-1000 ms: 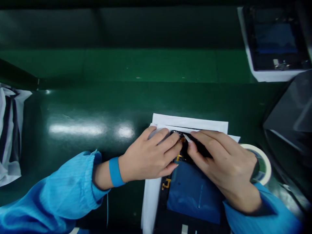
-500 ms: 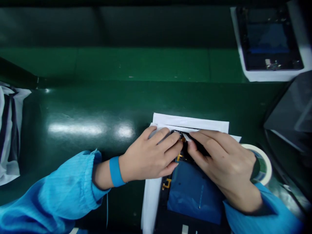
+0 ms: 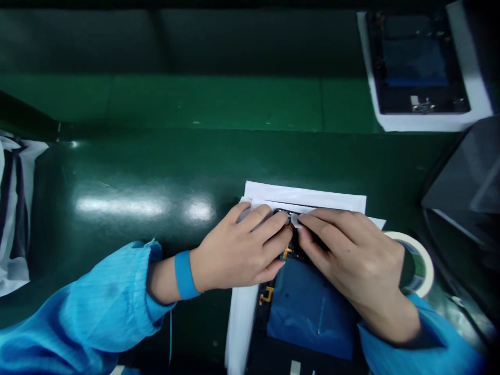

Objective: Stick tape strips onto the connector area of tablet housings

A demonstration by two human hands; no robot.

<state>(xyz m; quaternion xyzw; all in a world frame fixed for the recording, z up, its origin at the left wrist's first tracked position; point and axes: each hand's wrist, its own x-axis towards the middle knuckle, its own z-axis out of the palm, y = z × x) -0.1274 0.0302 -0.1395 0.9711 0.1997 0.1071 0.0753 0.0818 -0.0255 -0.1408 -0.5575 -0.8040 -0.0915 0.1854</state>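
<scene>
A dark tablet-like device (image 3: pixel 269 359) with its inside exposed lies at the lower middle, showing a large blue panel (image 3: pixel 312 317) and orange flex cables (image 3: pixel 266 295). My left hand (image 3: pixel 238 245), with a blue wristband (image 3: pixel 185 275), rests over its upper left part, fingers stretched and slightly spread, fingertips near the top edge. Between thumb and fingers, my right hand (image 3: pixel 359 260) pinches a small whitish strip (image 3: pixel 296 220) at that same edge, close to the left fingertips. Both hands partly cover the device, so its upper corners are hidden.
White sheets (image 3: pixel 304 192) lie under and behind the device. A tape roll (image 3: pixel 427 265) is beside my right wrist. At the upper right, a similar device (image 3: pixel 417 96) lies on white material. A white-and-dark bundle (image 3: pixel 15 219) sits at the far left of the green table (image 3: pixel 136 166).
The right fingertips have shifted slightly left with the whitish strip, which now shows a broader face nearer the left fingertips. The left hand stays nearly still. The background shifts slightly left.
</scene>
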